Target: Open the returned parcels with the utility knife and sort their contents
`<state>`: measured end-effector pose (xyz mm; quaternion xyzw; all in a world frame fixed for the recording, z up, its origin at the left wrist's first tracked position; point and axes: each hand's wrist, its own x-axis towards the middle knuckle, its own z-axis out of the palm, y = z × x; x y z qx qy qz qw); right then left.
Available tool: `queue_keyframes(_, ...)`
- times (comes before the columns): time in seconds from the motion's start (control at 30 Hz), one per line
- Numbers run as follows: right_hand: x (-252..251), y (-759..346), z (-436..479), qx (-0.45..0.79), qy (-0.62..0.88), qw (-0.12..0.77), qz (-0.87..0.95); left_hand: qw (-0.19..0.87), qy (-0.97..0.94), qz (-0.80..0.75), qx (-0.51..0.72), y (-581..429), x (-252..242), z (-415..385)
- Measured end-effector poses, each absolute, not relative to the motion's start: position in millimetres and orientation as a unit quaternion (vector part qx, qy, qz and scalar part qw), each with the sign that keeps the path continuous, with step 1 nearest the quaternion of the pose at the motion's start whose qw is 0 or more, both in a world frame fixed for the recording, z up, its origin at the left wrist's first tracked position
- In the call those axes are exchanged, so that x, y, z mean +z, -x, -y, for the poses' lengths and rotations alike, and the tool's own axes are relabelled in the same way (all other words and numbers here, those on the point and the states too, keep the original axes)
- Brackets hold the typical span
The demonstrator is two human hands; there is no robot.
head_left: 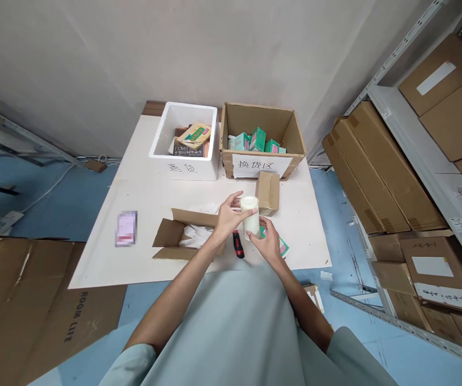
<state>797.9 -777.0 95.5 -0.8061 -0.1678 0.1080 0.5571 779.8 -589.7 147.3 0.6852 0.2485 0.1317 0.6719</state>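
Between my two hands is a white cylindrical jar [250, 222], held upright above the table. My left hand [231, 215] grips its upper left side, with the thumb across the front. Lower down, the fingers and thumb of my right hand [267, 241] close on its right side. A red-and-black handled tool [238, 244] lies just below the jar. Partly covered by my right hand is a flat green-and-pink item [283, 247]. To the left, an open carton [170, 252] contains crumpled white paper [194, 236], and my left forearm hides its right side.
A white foam box [161, 145] with books stands at the table's back. Beside it, a cardboard box [295, 134] holds several green boxes. In front sits a small closed carton [268, 193]. A blurred purple item [126, 229] lies left. Shelves with cartons [384, 166] line the right.
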Motion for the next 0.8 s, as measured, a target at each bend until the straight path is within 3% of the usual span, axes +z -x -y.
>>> queue_keyframes(0.33,82.9,-805.7,785.0,0.377,0.572,0.722,0.101,0.751,-0.611,-0.251,-0.009,-785.4,139.8,574.4)
queue_keyframes(0.53,67.3,-806.7,794.6,0.460,0.484,0.741,0.072,0.764,-0.590,-0.251,-0.069,-784.1,130.8,563.1)
queue_keyframes(0.8,69.9,-811.8,808.1,0.508,0.503,0.690,0.114,0.728,-0.641,-0.238,-0.054,-779.3,139.1,562.7)
